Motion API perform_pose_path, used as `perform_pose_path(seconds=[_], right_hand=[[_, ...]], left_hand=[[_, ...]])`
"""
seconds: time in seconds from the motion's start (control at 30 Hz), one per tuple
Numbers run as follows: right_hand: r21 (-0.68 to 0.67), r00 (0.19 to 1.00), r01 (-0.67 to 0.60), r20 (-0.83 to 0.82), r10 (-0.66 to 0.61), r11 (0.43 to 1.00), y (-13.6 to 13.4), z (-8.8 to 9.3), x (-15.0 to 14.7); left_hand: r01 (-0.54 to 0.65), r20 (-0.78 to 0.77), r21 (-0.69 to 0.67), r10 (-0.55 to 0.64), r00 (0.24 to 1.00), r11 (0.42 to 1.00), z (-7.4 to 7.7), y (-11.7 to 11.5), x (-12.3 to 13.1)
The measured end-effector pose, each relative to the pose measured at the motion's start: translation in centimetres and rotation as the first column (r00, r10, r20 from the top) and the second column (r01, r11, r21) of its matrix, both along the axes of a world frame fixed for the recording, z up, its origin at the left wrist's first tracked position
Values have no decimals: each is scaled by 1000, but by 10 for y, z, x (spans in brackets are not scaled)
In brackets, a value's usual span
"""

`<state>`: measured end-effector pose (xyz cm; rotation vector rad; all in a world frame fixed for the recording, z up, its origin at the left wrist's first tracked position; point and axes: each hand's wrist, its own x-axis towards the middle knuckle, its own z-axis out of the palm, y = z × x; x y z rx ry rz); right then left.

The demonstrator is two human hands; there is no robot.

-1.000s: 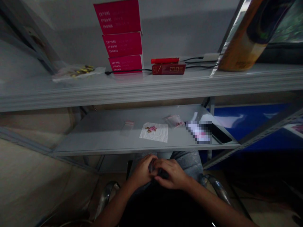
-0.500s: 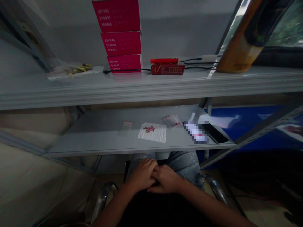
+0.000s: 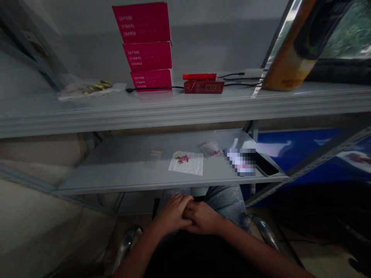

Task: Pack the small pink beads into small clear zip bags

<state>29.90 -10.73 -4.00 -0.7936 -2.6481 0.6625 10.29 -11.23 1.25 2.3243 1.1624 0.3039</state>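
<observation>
My left hand (image 3: 173,211) and my right hand (image 3: 203,217) rest together over my lap, below the shelf's front edge. Their fingers are folded in against each other, and I see no object in them. Some fingertips are hidden where the hands overlap. Nearest on the grey shelf (image 3: 121,175) lies a flat white sheet (image 3: 193,168), with a small pink-and-white beaded figure with gold-brown parts (image 3: 182,159) on it. Left of it is a clear zip bag (image 3: 153,157); behind it to the right, another clear bag (image 3: 211,149) holds small reddish pieces.
A blurred-out bright thing (image 3: 240,162) and a dark phone (image 3: 265,164) lie at the shelf's right end. The upper shelf (image 3: 174,116) overhangs, carrying stacked red boxes (image 3: 150,56), a red lighter (image 3: 199,76), a bottle (image 3: 292,69) and cables. Chair armrests (image 3: 263,231) flank me.
My hands have shifted slightly against each other, the left fingers and thumb moving a little over the right hand. The view has tilted slightly upward. Things on the shelves stay put.
</observation>
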Motion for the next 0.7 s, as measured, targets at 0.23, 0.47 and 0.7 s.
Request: perform_pose_path(seconds=[0.23, 0.47, 0.7], right_hand=[[-81, 995, -27, -97, 19, 996, 2, 21, 2], [-105, 938, 39, -339, -72, 994, 0, 29, 5], [-170, 854, 202, -451, -259, 964, 34, 64, 22]], left_hand=[[-10, 81, -6, 11, 997, 1000, 4, 7, -17], [-140, 143, 46, 132, 981, 989, 8, 14, -38], [-267, 167, 149, 242, 956, 952, 32, 30, -47]])
